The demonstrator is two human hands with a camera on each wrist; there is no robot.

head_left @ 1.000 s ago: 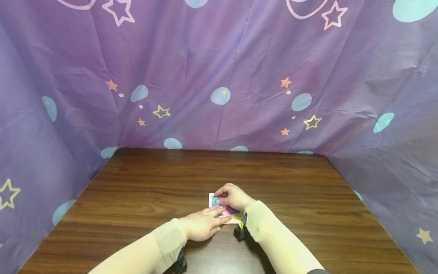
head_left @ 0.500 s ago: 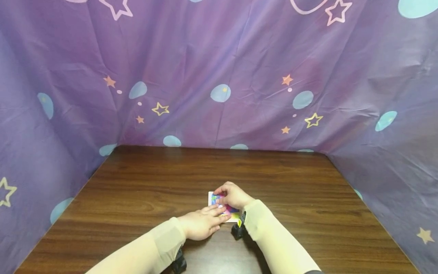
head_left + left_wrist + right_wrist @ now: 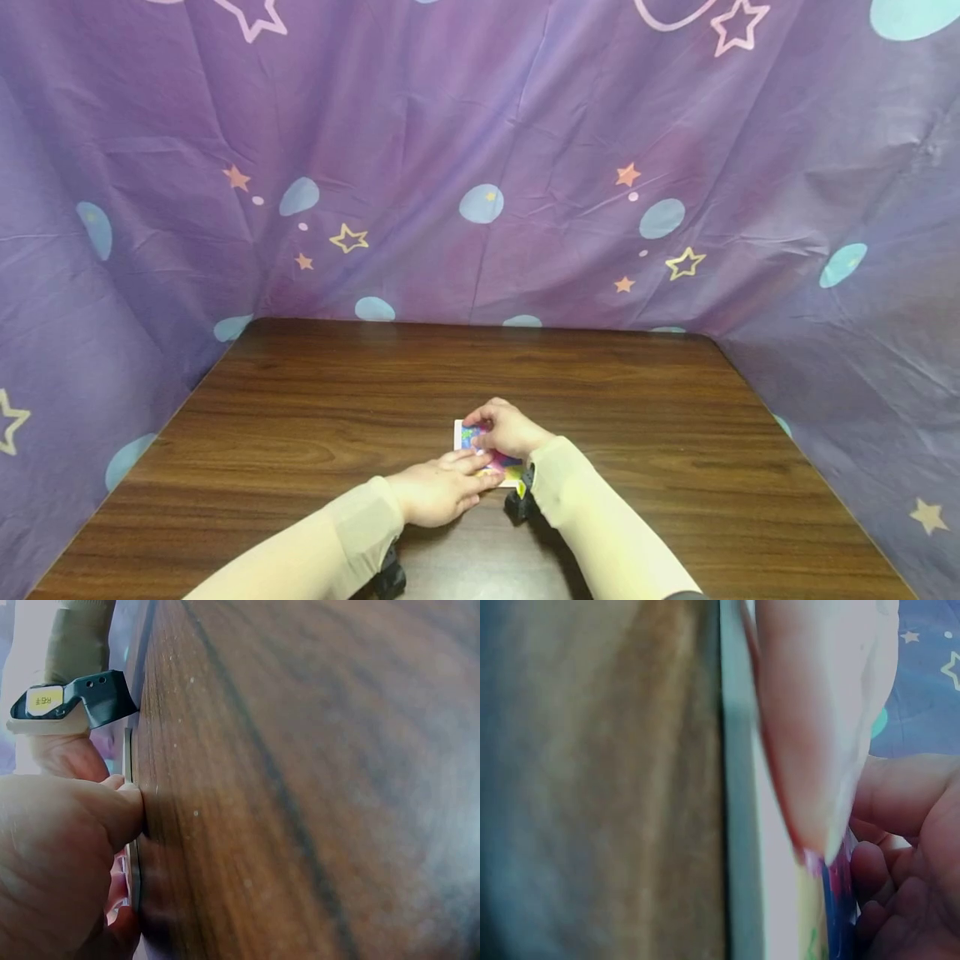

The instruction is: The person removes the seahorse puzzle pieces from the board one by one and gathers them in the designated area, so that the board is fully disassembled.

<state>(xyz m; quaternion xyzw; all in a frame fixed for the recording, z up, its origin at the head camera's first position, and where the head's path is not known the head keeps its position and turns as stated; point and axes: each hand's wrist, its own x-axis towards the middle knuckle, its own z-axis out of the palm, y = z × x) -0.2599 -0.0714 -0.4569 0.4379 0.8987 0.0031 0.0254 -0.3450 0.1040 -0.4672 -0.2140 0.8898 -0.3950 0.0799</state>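
Hands (image 3: 437,493) unmoved, partly covering board (image 3: 468,438), curtain (image 3: 420,258) behind

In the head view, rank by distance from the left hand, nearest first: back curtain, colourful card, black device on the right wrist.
1. Colourful card: under the left hand's fingers.
2. Black device: to the hand's right.
3. Back curtain: far ahead.

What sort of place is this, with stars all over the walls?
It looks like a curtained-off table spot, probably indoors, for doing things by hand. The walls are purple cloth printed with stars, hanging around a brown table, and a small colourful board lies on it.
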